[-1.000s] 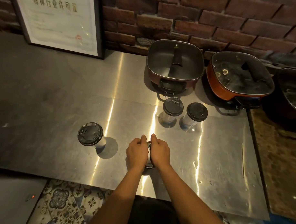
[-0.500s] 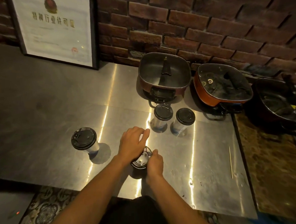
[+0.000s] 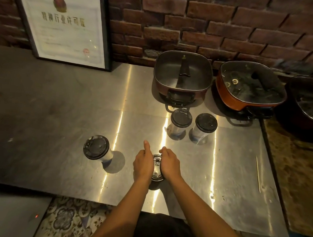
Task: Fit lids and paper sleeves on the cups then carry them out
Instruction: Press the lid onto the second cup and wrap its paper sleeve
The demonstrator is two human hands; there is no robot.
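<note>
Both hands' fingers (image 3: 164, 150) clamped around the lid (image 3: 156, 167), probably a thin squashy cup under them, so grip the rim.

Both bare forearms rise from the bottom centre of the frame and converge toward its middle. The left hand (image 3: 143, 164) lies palm-down, fingers curled, thumb raised toward the top of the frame. The right hand (image 3: 170, 165) sits just beside it, palm-down too, fingers bent downward and thumb tucked in toward the left hand.
</note>
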